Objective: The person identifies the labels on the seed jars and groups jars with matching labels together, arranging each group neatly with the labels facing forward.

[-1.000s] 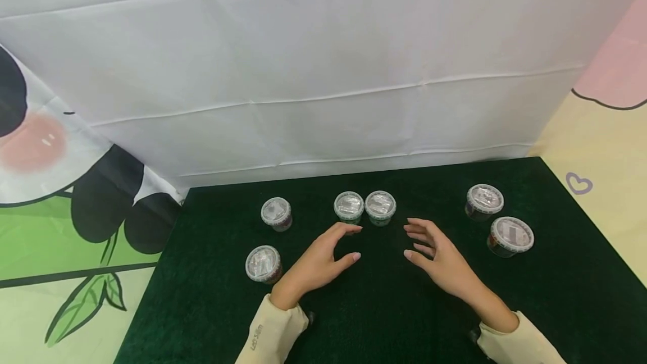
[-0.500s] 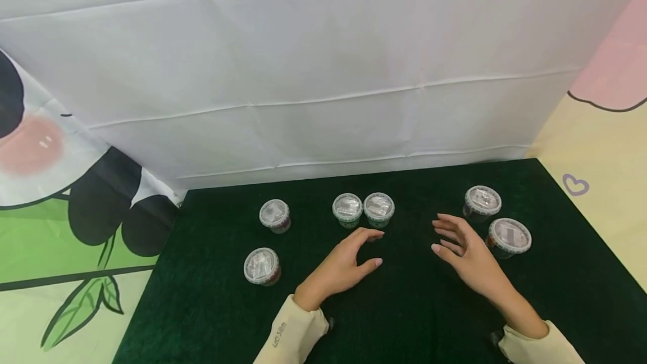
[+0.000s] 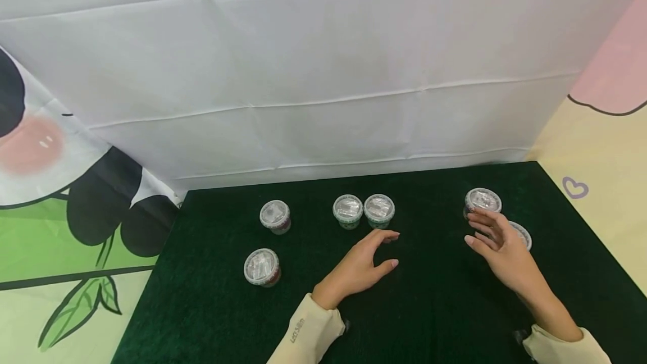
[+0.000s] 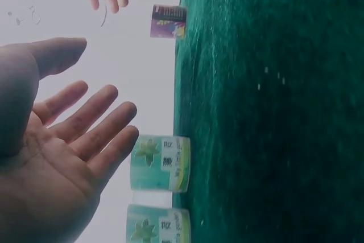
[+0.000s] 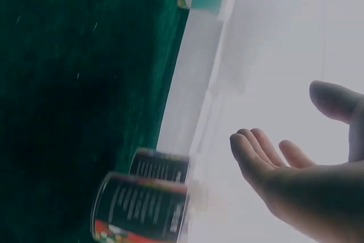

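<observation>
Grn tubs [image 3: 379,210] | beyond L hand [image 3: 356,267] | dk tubs [image 3: 483,200] | nr R hand [image 3: 507,255]

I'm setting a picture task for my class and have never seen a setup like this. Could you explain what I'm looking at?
There's no machine: a person works with two bare hands, the left hand and the right hand, in cream fabric sleeves. The wide picture is taken from the head, looking forward and down. The other two are taken from the wrists, one each, so the scene looks turned sideways. On the dark green tabletop stand six small, round, lidded tubs: two green-labelled tubs side by side in the middle, two at the left, two at the right. Behind hangs a creased white cloth. Neither hand holds anything; from the head, the right hand partly hides the right-side tubs.
</observation>
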Motion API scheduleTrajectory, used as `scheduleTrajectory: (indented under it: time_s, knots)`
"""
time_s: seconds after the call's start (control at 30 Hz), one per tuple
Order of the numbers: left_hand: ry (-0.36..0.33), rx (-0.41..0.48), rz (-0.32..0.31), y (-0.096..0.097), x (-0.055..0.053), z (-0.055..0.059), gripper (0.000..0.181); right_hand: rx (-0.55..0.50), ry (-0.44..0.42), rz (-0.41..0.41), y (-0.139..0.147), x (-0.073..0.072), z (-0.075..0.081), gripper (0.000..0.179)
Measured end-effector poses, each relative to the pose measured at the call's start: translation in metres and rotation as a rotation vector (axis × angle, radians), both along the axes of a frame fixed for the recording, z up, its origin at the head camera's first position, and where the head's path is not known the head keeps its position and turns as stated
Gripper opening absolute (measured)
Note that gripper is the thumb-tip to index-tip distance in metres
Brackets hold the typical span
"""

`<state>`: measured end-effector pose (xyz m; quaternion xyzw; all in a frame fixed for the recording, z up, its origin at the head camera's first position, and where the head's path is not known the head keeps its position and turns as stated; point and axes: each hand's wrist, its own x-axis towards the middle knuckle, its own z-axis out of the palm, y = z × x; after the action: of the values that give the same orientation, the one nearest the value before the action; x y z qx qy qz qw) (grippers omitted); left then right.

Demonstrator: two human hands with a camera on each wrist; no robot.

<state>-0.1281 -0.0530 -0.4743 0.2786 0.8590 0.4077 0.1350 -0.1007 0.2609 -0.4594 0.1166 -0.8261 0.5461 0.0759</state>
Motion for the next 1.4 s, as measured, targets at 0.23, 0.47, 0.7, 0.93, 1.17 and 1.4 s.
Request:
scheduleTrajectory:
  time_s: [0.23,0.47,0.7,0.93,1.17,1.4]
  knots:
    - [0.011,0.01,-0.016,0.014,0.001,-0.001,0.052,0.021,0.036,-0.081,0.018,0.0,-0.005,0.053]
    - [-0.008,0.014,-0.031,0.027,-0.001,-0.003,0.054,0.018,0.036,-0.124,0.033,0.002,-0.006,0.054]
    - [0.033,0.024,-0.038,0.041,-0.001,-0.007,0.053,0.102,0.03,-0.202,0.043,0.005,-0.007,0.051]
    - [0.001,0.049,-0.032,0.056,-0.003,-0.013,0.055,0.164,0.024,-0.272,0.053,0.007,-0.011,0.054]
    - [-0.065,0.114,-0.02,0.071,-0.005,-0.021,0.057,0.211,-0.044,-0.306,0.06,0.009,-0.018,0.057]
    - [-0.108,0.121,-0.013,0.09,-0.005,-0.03,0.059,0.226,-0.102,-0.308,0.065,0.01,-0.024,0.058]
